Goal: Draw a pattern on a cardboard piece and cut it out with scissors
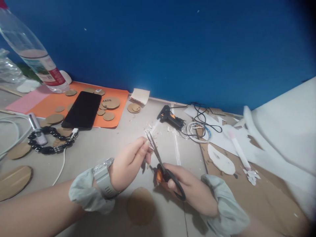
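My right hand [184,184] grips a pair of scissors [158,153] with black and orange handles, its blades pointing up and to the left. Just left of the blades, my left hand [132,156] is closed in a pinch. What lies between those fingertips is too small to make out. White scraps [150,130] are scattered on the table beyond the blade tips. A round cardboard disc [141,206] lies on the table below my hands. Behind them rests a black glue gun [171,118], nozzle toward the left.
An orange sheet [111,122] carries cardboard discs and a black phone [82,110]. A plastic bottle [46,70] stands back left, near a bead bracelet [49,149]. Black cable [201,115], a tape roll [191,131] and a cardboard sheet [249,200] are at right. A blue wall [172,49] rises behind.
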`<move>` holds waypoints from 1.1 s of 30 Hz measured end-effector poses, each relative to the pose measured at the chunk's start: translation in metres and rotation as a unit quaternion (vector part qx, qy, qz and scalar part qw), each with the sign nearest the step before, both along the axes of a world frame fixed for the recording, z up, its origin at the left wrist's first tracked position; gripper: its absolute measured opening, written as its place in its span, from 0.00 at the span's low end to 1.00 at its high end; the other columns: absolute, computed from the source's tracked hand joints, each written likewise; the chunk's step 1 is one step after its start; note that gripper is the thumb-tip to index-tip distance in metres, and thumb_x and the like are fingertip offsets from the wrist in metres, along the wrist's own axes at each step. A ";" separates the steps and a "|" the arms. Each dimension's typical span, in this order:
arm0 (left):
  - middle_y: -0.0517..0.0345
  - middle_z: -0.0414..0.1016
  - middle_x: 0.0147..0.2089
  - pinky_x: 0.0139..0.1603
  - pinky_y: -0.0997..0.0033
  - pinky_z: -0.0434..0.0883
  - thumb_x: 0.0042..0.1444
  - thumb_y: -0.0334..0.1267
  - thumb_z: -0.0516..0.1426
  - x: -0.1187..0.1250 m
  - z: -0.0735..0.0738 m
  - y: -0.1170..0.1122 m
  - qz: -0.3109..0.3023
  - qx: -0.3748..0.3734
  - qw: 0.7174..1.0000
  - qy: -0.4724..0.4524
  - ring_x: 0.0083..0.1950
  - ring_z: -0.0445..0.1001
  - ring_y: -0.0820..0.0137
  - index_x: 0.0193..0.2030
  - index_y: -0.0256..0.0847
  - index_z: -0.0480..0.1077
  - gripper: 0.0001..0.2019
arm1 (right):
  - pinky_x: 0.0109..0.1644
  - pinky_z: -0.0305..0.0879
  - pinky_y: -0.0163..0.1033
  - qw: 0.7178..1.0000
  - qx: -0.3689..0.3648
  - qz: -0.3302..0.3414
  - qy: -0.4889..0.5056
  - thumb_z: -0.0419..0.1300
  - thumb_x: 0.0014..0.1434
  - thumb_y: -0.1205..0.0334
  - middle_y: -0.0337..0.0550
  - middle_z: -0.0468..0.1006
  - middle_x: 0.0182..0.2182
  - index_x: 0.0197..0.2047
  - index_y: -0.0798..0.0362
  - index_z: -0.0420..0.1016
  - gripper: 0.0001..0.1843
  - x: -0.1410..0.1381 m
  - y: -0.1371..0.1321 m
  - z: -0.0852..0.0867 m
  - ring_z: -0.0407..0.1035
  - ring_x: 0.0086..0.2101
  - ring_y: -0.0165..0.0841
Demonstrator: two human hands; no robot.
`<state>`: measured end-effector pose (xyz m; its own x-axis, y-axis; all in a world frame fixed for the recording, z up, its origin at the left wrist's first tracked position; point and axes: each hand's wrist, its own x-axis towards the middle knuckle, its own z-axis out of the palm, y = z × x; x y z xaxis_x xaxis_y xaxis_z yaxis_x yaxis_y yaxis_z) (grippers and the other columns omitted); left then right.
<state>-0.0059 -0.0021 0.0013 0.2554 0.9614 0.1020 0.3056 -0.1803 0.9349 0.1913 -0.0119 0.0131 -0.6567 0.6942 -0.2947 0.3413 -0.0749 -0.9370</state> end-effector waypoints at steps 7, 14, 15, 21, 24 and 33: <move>0.66 0.65 0.23 0.33 0.75 0.64 0.68 0.38 0.42 0.000 0.003 -0.001 -0.002 -0.001 1.000 -0.013 0.25 0.65 0.76 0.27 0.40 0.61 0.18 | 0.29 0.54 0.33 1.000 -0.010 -0.001 0.004 0.50 0.54 0.31 0.36 0.63 0.25 0.31 0.55 0.65 0.31 0.000 0.000 -0.002 0.56 0.26 0.28; 0.65 0.66 0.23 0.35 0.74 0.65 0.68 0.38 0.42 0.001 0.004 -0.001 0.004 -0.003 1.000 -0.016 0.26 0.66 0.75 0.27 0.40 0.62 0.18 | 0.28 0.54 0.32 1.000 -0.010 -0.006 -0.001 0.50 0.56 0.34 0.36 0.62 0.25 0.31 0.55 0.64 0.29 0.000 0.000 -0.002 0.56 0.26 0.28; 0.65 0.66 0.23 0.35 0.74 0.65 0.68 0.38 0.42 0.001 0.004 -0.001 0.004 -0.003 1.000 -0.018 0.26 0.66 0.75 0.27 0.40 0.62 0.18 | 0.27 0.54 0.32 1.000 -0.012 -0.005 -0.001 0.50 0.56 0.34 0.36 0.62 0.24 0.31 0.55 0.64 0.28 0.000 0.000 -0.002 0.56 0.25 0.28; 0.65 0.66 0.23 0.35 0.75 0.65 0.68 0.38 0.42 0.001 0.002 -0.001 0.007 -0.007 1.000 -0.021 0.26 0.66 0.76 0.27 0.40 0.62 0.18 | 0.26 0.53 0.32 1.000 -0.019 0.002 -0.010 0.51 0.58 0.36 0.35 0.61 0.24 0.32 0.54 0.64 0.26 0.000 0.000 -0.002 0.55 0.24 0.28; 0.65 0.66 0.23 0.35 0.75 0.65 0.68 0.38 0.42 0.001 0.002 0.000 0.009 -0.007 1.000 -0.018 0.25 0.66 0.76 0.27 0.40 0.61 0.18 | 0.26 0.53 0.32 1.000 -0.012 -0.007 -0.019 0.50 0.58 0.36 0.35 0.61 0.23 0.31 0.54 0.63 0.27 -0.001 0.000 -0.001 0.55 0.24 0.27; 0.66 0.67 0.22 0.33 0.75 0.65 0.68 0.38 0.42 0.001 0.003 0.000 0.011 -0.004 1.000 -0.016 0.24 0.66 0.76 0.27 0.41 0.61 0.17 | 0.26 0.54 0.32 0.999 0.001 -0.018 -0.032 0.50 0.58 0.36 0.35 0.62 0.23 0.30 0.54 0.63 0.27 -0.003 -0.003 -0.001 0.56 0.24 0.28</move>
